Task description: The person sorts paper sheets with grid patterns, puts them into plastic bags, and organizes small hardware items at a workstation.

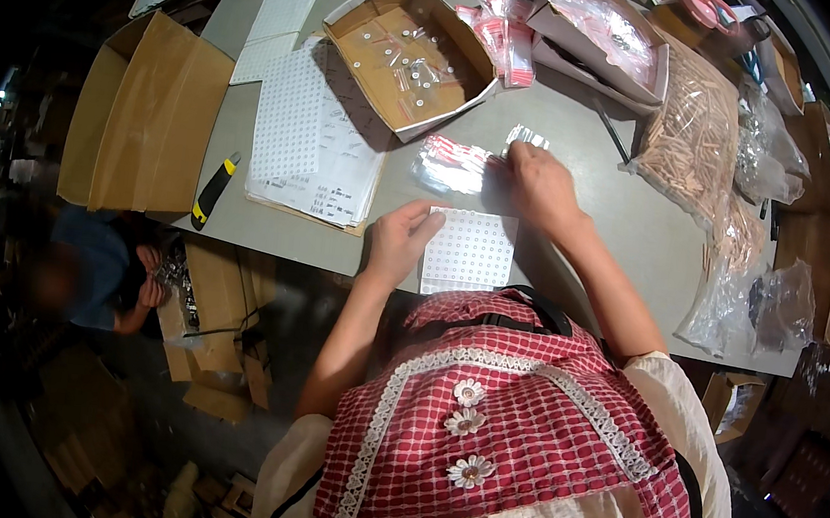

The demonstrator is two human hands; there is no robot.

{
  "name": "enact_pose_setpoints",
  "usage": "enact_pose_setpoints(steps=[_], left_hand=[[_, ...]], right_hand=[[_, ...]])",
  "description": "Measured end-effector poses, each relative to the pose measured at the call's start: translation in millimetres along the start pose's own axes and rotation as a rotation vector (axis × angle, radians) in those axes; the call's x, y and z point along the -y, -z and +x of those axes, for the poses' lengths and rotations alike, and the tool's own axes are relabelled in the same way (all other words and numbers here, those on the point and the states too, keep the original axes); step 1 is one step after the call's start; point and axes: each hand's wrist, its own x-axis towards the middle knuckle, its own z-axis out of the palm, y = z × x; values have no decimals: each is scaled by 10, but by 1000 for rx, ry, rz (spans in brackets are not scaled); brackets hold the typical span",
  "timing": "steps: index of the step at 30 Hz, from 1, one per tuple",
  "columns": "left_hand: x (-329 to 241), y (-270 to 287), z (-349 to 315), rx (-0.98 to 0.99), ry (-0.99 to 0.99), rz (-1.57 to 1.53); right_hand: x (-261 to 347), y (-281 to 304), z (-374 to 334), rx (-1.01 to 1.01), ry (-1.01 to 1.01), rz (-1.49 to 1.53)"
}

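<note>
My left hand (399,244) pinches the left edge of a white sticker sheet (476,245) with rows of small round marks, at the table's front edge. Thumb on top, it keeps the sheet flat before the apron. To the upper right, my right hand (544,192) is closed, fingertips pointing down beside a pile of small clear zip bags (451,166) with red and white strips. A small light packet with dark marks (527,137) shows just beyond those fingers. What the fingertips grip is hidden under the hand.
An open carton (372,85) holds small bags with round stickers. Printed papers (341,192), a utility knife (215,192) and a brown box (154,114) lie left. A large bag of wooden dowels (687,135) and a carton of bags (606,38) stand right. Another person (99,269) works lower left.
</note>
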Motion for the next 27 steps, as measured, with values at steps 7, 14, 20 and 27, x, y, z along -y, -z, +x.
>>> enact_pose_setpoints(steps=[7, 14, 20, 27], left_hand=[[-27, 21, 17, -12, -25, 162], [17, 26, 40, 1, 0, 116], [-35, 22, 18, -14, -24, 130], [-30, -1, 32, -6, -22, 128]], right_hand=[[192, 252, -130, 82, 190, 329], [471, 94, -235, 102, 316, 141], [421, 112, -265, 105, 440, 172], [-59, 24, 59, 210, -196, 496]])
